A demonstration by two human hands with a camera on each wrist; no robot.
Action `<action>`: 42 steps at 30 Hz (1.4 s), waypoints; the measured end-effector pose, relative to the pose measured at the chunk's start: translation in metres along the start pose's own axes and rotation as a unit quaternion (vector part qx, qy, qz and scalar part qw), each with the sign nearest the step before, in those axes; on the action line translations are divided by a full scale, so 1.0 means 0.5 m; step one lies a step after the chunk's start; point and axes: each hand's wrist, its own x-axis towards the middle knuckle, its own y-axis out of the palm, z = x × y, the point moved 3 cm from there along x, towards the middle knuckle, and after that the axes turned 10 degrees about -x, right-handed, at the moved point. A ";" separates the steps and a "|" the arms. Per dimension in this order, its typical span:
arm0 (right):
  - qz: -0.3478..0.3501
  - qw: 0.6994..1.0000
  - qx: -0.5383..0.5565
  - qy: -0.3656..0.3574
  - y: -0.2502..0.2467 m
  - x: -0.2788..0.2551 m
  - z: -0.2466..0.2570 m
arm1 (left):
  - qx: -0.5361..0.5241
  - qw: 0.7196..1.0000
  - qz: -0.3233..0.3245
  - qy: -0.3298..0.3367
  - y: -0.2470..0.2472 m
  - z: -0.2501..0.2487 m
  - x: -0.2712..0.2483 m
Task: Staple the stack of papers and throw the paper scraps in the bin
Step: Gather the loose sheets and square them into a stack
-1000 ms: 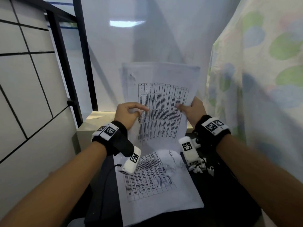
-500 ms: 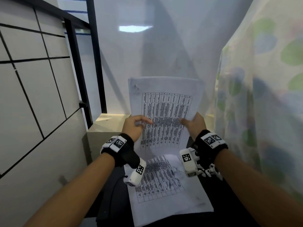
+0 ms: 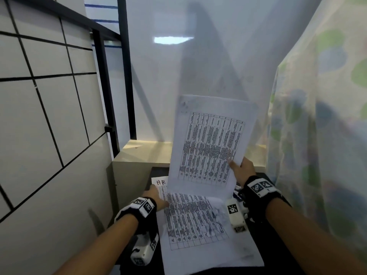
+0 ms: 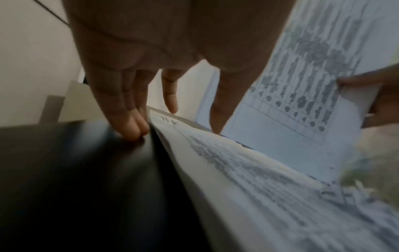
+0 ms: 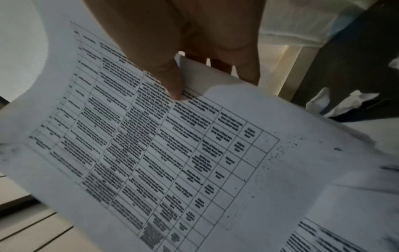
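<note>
A stack of printed papers (image 3: 198,231) lies on a black table (image 3: 274,255); its left edge (image 4: 215,170) runs through the left wrist view. My right hand (image 3: 239,167) holds one printed sheet (image 3: 208,143) upright over the stack, pinching its right edge. In the right wrist view the thumb (image 5: 170,81) presses the front of that sheet (image 5: 151,153) and the fingers lie behind it. My left hand (image 3: 155,196) is low at the stack's left edge, fingers (image 4: 131,126) straight with their tips on the table, holding nothing. White paper scraps (image 5: 336,102) lie on the table at the right.
A tiled wall (image 3: 39,116) and a black metal frame (image 3: 107,100) close off the left. Behind the table runs a beige ledge (image 3: 145,151) under a white panel. A flowered curtain (image 3: 321,135) hangs close on the right. No stapler or bin shows.
My left hand has let go of the raised sheet and dropped to the stack's left edge. The right hand alone now holds the sheet, which has swung to the right.
</note>
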 end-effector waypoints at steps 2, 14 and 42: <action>-0.029 0.999 0.013 0.005 -0.013 0.010 0.001 | -0.057 0.998 0.017 -0.011 0.001 0.000 0.003; -0.048 0.997 0.012 0.057 -0.072 0.031 -0.047 | -0.081 0.995 -0.006 -0.056 0.027 -0.060 -0.002; 0.044 0.973 0.219 0.050 -0.068 0.022 0.058 | -0.511 0.822 -0.062 0.242 -0.129 -0.198 -0.079</action>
